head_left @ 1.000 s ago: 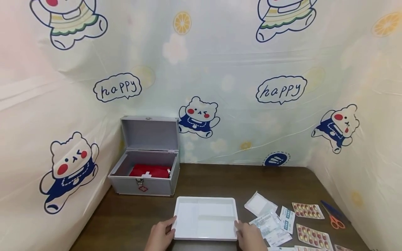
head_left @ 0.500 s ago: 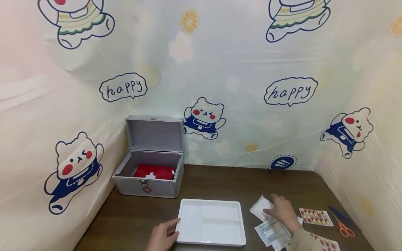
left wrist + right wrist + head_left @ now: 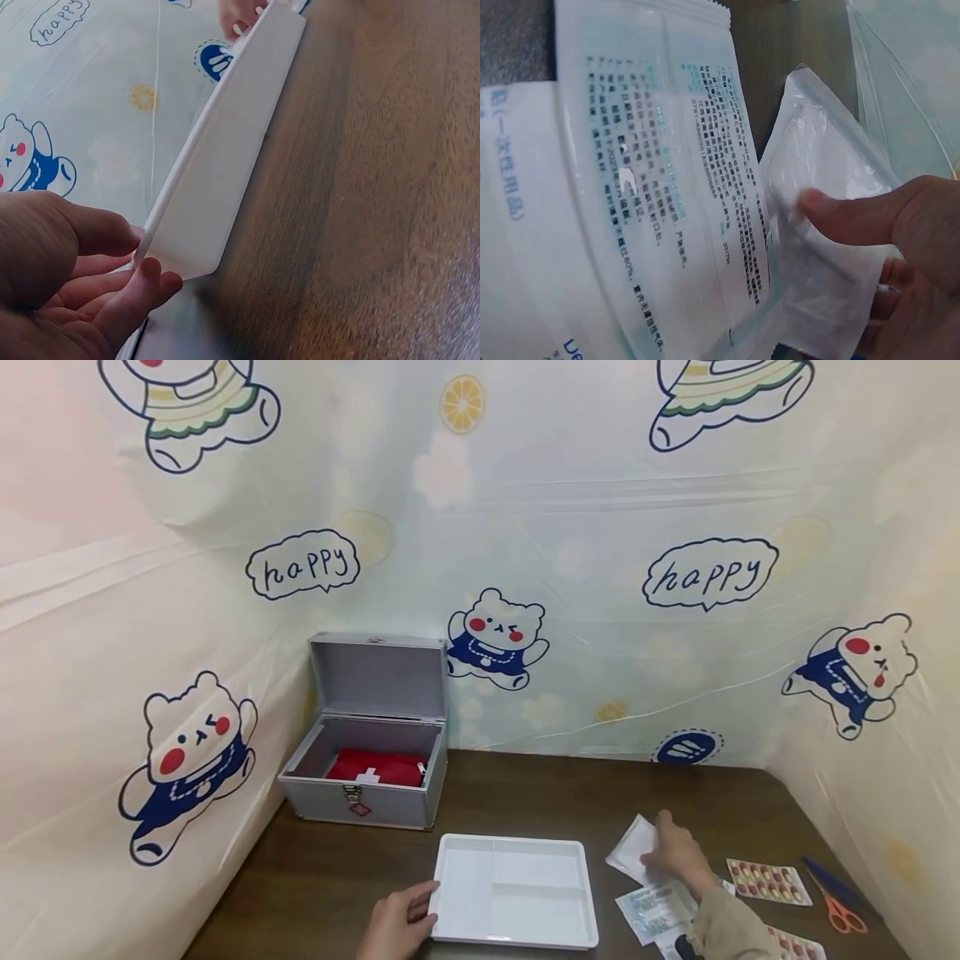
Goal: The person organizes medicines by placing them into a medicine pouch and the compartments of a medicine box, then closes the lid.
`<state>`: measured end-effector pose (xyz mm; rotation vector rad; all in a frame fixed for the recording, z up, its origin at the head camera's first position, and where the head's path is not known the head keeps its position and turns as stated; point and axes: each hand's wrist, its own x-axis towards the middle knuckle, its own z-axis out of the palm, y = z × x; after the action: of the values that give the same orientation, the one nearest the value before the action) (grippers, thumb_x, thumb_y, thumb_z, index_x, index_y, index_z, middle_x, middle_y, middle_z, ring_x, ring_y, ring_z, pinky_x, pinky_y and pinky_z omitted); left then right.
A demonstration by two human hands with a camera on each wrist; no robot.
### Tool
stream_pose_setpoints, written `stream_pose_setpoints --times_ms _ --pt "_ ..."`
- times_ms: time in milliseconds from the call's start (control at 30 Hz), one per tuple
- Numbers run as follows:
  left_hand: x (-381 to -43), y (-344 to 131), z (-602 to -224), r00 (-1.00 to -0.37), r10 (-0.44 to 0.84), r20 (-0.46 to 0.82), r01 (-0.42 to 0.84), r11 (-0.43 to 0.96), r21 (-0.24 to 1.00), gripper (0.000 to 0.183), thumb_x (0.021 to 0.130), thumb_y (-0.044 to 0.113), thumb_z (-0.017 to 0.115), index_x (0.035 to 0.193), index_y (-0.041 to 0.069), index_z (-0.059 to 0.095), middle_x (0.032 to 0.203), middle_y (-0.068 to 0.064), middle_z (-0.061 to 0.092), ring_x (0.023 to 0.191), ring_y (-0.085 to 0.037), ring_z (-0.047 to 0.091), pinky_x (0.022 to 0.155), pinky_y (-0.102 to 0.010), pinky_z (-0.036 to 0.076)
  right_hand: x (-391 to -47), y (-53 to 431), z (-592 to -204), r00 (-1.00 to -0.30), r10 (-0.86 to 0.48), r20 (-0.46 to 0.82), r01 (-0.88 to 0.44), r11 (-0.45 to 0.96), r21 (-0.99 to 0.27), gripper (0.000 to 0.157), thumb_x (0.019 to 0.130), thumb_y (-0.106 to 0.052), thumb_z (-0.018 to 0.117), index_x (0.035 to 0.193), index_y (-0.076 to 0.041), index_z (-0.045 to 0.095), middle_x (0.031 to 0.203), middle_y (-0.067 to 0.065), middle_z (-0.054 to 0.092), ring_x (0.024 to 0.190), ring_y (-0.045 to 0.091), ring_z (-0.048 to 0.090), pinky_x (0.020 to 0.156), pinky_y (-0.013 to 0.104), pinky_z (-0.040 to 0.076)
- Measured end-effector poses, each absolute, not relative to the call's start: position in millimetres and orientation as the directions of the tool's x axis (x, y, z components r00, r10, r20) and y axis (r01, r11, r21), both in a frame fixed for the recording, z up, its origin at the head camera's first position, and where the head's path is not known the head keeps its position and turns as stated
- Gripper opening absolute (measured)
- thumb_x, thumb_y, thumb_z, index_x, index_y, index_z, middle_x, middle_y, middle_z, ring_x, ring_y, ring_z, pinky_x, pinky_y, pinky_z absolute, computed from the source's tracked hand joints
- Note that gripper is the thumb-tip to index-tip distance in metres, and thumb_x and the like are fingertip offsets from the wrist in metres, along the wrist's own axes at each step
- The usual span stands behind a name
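Head view: the left hand (image 3: 396, 925) pinches the tray (image 3: 517, 868) by its edge; the right hand (image 3: 678, 856) is at the packet (image 3: 632, 847) near the tray's right, its grip unclear. Pinching the packet's far corner should spare the sachets (image 3: 649, 910).

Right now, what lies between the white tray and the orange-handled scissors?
In the head view, from the tray to the scissors: a strip of bare table, packets, the right hand and sleeve partly covering them, then a blister pack of capsules.
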<state>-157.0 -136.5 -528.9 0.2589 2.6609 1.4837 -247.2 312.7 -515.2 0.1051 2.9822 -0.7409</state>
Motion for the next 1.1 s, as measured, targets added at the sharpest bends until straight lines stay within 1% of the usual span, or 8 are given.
stream_pose_setpoints --times_ms 67,133,300,533,633,733,900,1100 --pt "-155.8 -136.4 -530.3 -0.983 0.18 0.03 0.12 0.515 0.849 0.041 0.082 0.0 0.075 0.121 -0.008 0.066 0.112 -0.032 0.069 0.094 -0.037 0.073 0.073 -0.032 0.062 -248.5 314.1 -513.4 -0.998 0.047 -0.029 0.055 0.863 -0.502 0.052 0.074 -0.006 0.08 0.113 0.005 0.049 0.093 0.024 0.065 0.08 0.035 0.062 0.069 0.052 0.052" --pt "-155.1 -136.5 -531.7 -0.983 0.174 0.05 0.134 0.517 0.845 0.04 0.082 -0.001 0.076 0.12 -0.008 0.067 0.112 -0.032 0.069 0.094 -0.036 0.073 0.074 -0.031 0.062 -248.6 315.8 -511.0 -0.998 0.052 0.023 0.032 0.845 -0.534 0.039 0.076 -0.002 0.077 0.109 0.003 0.056 0.094 0.022 0.068 0.08 0.031 0.061 0.071 0.05 0.052" --pt "-154.5 -136.0 -533.2 -0.984 0.164 0.075 0.148 0.501 0.853 0.04 0.081 -0.003 0.075 0.119 -0.008 0.067 0.112 -0.03 0.07 0.093 -0.036 0.074 0.074 -0.029 0.061 -247.8 321.8 -501.8 -0.992 0.064 0.113 -0.016 0.806 -0.592 0.023 0.082 -0.002 0.071 0.105 0.001 0.07 0.103 0.022 0.072 0.085 0.028 0.063 0.074 0.046 0.054" --pt "-154.7 -135.5 -531.0 -0.987 0.151 0.059 0.126 0.487 0.864 0.04 0.081 -0.003 0.075 0.12 -0.007 0.067 0.11 -0.03 0.071 0.093 -0.034 0.074 0.073 -0.029 0.061 -246.1 329.0 -489.7 -0.98 0.151 0.128 0.034 0.765 -0.644 0.028 0.087 -0.012 0.073 0.111 0.003 0.07 0.115 0.028 0.068 0.099 0.04 0.065 0.081 0.05 0.055" --pt "-154.4 -135.5 -531.2 -0.987 0.151 0.055 0.123 0.487 0.865 0.039 0.081 -0.003 0.075 0.12 -0.007 0.067 0.11 -0.03 0.071 0.093 -0.033 0.074 0.073 -0.029 0.061 -242.9 329.2 -486.2 -0.976 0.195 0.1 0.078 0.733 -0.676 0.028 0.089 -0.016 0.073 0.11 0.002 0.069 0.116 0.028 0.068 0.094 0.035 0.064 0.074 0.039 0.053" --pt "-153.6 -134.7 -531.7 -0.986 0.149 0.07 0.135 0.49 0.861 0.039 0.081 -0.003 0.075 0.119 -0.007 0.068 0.109 -0.029 0.071 0.093 -0.033 0.074 0.074 -0.028 0.061 -239.5 327.4 -482.6 -0.973 0.218 0.07 0.106 0.701 -0.705 0.029 0.09 -0.019 0.074 0.109 0.003 0.069 0.112 0.026 0.069 0.086 0.027 0.06 0.067 0.029 0.046" --pt "-152.4 -133.3 -532.7 -0.985 0.146 0.086 0.147 0.482 0.864 0.04 0.08 -0.004 0.075 0.119 -0.007 0.068 0.109 -0.029 0.071 0.093 -0.034 0.074 0.074 -0.027 0.061 -234.4 317.8 -478.8 -0.977 0.211 0.029 0.122 0.666 -0.736 0.031 0.089 -0.021 0.075 0.107 0.004 0.07 0.108 0.024 0.07 0.082 0.022 0.057 0.064 0.027 0.043" --pt "-153.6 -132.7 -530.7 -0.987 0.152 0.052 0.118 0.466 0.877 0.04 0.081 -0.004 0.075 0.12 -0.009 0.066 0.109 -0.031 0.07 0.093 -0.034 0.074 0.074 -0.029 0.061 -229.4 295.0 -477.1 -0.983 0.185 -0.017 0.124 0.584 -0.802 0.03 0.087 -0.017 0.076 0.104 0.006 0.07 0.097 0.018 0.071 0.078 0.018 0.056 0.061 0.026 0.045"
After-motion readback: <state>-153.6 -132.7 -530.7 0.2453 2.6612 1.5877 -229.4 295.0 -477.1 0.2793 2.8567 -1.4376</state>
